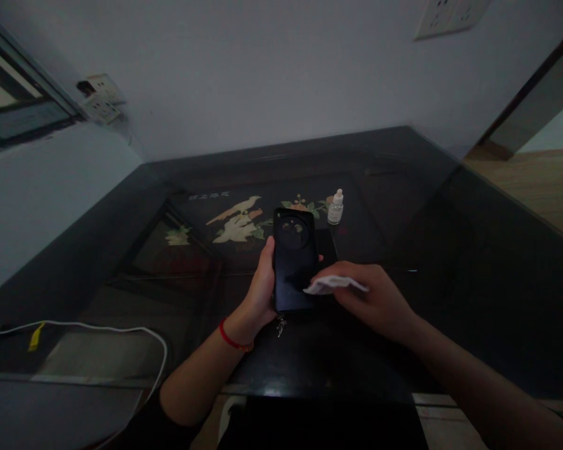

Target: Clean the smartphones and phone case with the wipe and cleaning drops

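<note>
My left hand (261,289) is wrapped round a black smartphone (293,265), holding it with its camera side up. The phone's big round camera ring is near the top, and a small silver charm (281,325) dangles from the lower end. Pinched in my right hand (370,294) is a folded white wipe (333,285), whose edge is over the right lower side of the phone's back; I cannot tell whether it touches. Beyond the phone, to the right, a small dropper bottle (336,208) with a white top stands upright.
The dark glossy table (403,187) has a bird-and-flower picture (237,228) on its top. A white cable (98,327) with a yellow tag (36,337) runs along the left front. Sockets (104,100) are on the wall behind.
</note>
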`<action>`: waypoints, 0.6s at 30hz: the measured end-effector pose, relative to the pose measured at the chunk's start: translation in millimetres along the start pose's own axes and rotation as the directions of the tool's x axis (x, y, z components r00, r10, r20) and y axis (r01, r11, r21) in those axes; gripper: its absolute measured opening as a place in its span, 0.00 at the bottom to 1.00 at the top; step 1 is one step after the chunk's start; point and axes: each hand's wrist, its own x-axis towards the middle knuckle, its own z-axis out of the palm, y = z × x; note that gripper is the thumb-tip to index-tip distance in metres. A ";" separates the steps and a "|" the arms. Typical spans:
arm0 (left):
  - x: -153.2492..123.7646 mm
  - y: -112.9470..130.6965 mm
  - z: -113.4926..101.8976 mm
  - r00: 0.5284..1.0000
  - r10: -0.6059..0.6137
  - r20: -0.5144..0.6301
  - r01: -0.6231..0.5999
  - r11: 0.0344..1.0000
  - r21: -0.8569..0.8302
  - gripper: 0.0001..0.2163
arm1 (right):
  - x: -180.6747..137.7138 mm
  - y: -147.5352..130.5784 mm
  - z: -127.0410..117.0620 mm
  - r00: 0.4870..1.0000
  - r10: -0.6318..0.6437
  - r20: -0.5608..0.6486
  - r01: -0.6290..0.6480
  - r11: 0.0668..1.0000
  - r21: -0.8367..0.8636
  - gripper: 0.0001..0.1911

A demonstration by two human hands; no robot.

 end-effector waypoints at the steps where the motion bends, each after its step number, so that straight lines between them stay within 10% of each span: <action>1: -0.4 -0.3 0.1 1.000 -0.012 -0.005 0.012 1.000 0.003 0.27 | 0.5 0.8 -0.7 0.989 0.137 -0.049 -0.134 0.989 0.067 0.09; 6: -1.3 -2.3 2.2 0.996 -0.071 -0.049 0.072 0.997 -0.001 0.26 | 3.2 13.3 3.5 0.874 0.479 -0.083 -0.402 0.809 0.428 0.11; 18: -2.0 -1.2 6.1 0.996 -0.065 -0.060 0.066 0.998 0.019 0.25 | 4.7 20.5 5.5 0.875 0.484 0.019 -0.389 0.677 0.625 0.16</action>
